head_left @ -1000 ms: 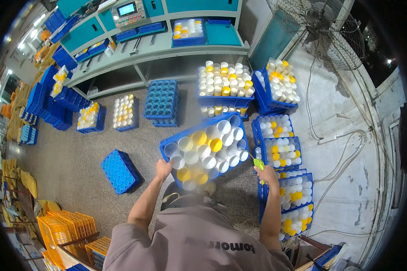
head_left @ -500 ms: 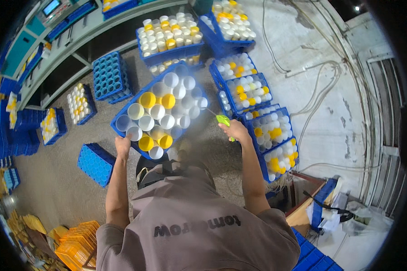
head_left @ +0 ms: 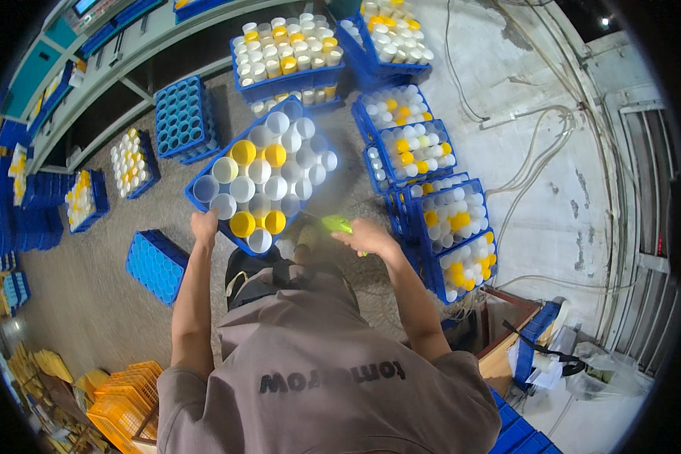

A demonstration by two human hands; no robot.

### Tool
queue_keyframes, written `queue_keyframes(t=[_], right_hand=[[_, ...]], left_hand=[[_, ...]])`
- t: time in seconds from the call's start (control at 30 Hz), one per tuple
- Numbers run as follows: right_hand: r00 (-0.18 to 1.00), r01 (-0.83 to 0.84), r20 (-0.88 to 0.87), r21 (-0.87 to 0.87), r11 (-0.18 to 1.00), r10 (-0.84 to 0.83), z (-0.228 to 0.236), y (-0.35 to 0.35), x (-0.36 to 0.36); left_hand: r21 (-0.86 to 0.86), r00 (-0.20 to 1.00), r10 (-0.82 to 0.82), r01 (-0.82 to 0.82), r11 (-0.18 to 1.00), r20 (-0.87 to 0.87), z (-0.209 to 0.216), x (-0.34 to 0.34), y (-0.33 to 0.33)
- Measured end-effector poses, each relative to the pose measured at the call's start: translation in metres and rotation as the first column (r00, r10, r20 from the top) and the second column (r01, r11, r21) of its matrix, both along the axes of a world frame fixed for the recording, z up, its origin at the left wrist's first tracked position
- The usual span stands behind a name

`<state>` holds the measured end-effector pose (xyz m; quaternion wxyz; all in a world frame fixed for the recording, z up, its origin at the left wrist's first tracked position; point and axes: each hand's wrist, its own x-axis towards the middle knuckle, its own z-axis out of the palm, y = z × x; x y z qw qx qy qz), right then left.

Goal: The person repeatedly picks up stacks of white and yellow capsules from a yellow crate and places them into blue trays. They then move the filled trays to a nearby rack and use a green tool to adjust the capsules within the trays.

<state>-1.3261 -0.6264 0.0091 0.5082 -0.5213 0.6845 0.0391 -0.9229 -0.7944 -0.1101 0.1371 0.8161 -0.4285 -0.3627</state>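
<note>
A blue plastic crate [head_left: 238,240] is tilted in front of me, filled with white, translucent and yellow tubes [head_left: 259,171] whose round mouths face up. My left hand [head_left: 204,225] is closed on the crate's near-left edge. To the right of the crate, my right hand [head_left: 369,236] is closed round the handle of a bright green air blow gun [head_left: 336,224]. Its thin nozzle points left toward the crate's near-right side. What the crate rests on, if anything, is hidden beneath it.
Stacked blue crates of tubes [head_left: 455,219] line the right wall. Another filled crate [head_left: 287,60] stands ahead. On the floor to the left are a blue crate with round cells [head_left: 181,121] and a lighter blue one [head_left: 157,266]. Orange baskets [head_left: 125,401] lie lower left.
My right hand and the air blow gun have moved left and nearer to me, from the crate's far-right side to its near-right side. My left hand keeps its hold.
</note>
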Motion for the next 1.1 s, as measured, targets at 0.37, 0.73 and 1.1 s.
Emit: queue_keyframes(t=[0.37,0.73,1.1], right_hand=[[0.983,-0.18,-0.074,-0.219,0.959,0.167,0.032,0.009,0.032],[0.981,-0.147,-0.179,-0.403,0.903,0.08,0.086,-0.038,0.04],[0.839,-0.006,-0.519,-0.311,0.95,-0.164,0.099,-0.123,-0.051]], left_hand=[[-0.001,0.972,-0.008,0.009,1.0,0.237,0.021,-0.037,-0.018],[0.011,0.969,-0.073,0.073,0.997,0.237,0.052,-0.082,-0.035],[0.089,0.993,-0.092,0.098,0.991,-0.071,0.01,-0.041,-0.169]])
